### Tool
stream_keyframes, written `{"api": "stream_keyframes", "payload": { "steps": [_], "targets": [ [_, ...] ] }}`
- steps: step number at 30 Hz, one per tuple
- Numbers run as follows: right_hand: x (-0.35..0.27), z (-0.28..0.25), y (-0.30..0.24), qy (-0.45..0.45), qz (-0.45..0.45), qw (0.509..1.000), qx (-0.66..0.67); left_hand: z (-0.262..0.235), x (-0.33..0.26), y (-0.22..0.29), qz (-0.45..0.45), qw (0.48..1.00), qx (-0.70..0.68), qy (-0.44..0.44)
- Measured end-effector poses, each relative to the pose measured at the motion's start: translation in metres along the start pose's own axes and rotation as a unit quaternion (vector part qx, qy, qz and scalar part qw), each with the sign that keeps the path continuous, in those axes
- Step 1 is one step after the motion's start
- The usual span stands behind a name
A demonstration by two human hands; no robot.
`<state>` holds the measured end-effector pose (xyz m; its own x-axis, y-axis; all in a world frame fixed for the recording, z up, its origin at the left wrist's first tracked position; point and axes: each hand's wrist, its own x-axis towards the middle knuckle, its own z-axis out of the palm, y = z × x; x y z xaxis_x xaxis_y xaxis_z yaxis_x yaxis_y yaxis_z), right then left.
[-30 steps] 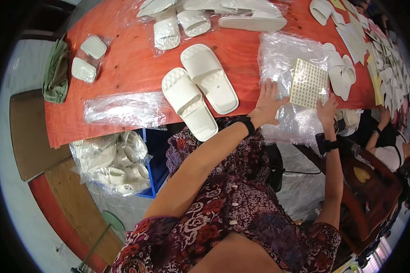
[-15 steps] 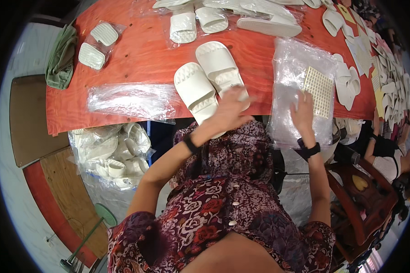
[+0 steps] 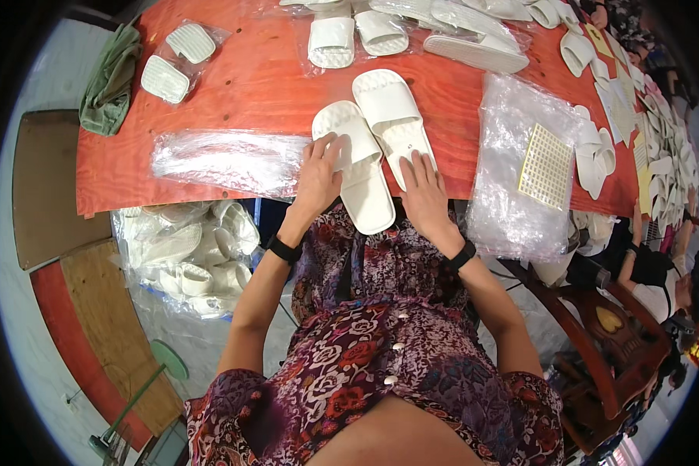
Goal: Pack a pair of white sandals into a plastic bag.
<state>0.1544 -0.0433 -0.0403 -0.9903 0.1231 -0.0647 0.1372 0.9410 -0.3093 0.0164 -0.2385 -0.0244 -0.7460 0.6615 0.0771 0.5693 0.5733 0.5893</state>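
Note:
Two white slide slippers lie side by side with their toes pointing away from me. The left slipper reaches past the table's near edge at its heel. My left hand rests against the outer side of its strap, fingers bent slightly and apart. On the heel part of the right slipper lie the spread fingers of my right hand, palm down. Neither hand is closed around a slipper. The undersides of both slippers are hidden.
The red table holds a stack of clear bags at left. At right, a sheet of small stickers lies on more plastic bags. Bagged slippers sit farther back. A bag of slippers hangs below table level; a wooden chair stands right.
My right hand has come left from the sticker sheet onto the right slipper's heel. My left hand has moved from between the slippers to the left slipper's outer side.

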Motion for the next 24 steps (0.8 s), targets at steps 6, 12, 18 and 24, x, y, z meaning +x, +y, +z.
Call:
{"api": "stream_keyframes", "payload": {
  "steps": [6, 12, 18, 24],
  "targets": [
    [-0.02, -0.022, -0.004, -0.03, 0.027, 0.997, 0.058, 0.002, -0.004, -0.004, -0.005, 1.0, -0.02, 0.017],
    [0.035, -0.014, -0.001, 0.123, 0.013, 0.989, 0.081, -0.002, -0.017, 0.027, -0.043, 0.993, -0.034, 0.102],
    [0.041, -0.002, -0.005, 0.059, 0.092, 0.992, 0.065, 0.009, -0.045, 0.042, -0.054, 0.99, -0.089, 0.093],
    [-0.014, -0.008, -0.002, 0.053, 0.112, 0.991, 0.05, 0.025, -0.057, 0.035, -0.052, 0.993, -0.096, 0.04]
  ]
}}
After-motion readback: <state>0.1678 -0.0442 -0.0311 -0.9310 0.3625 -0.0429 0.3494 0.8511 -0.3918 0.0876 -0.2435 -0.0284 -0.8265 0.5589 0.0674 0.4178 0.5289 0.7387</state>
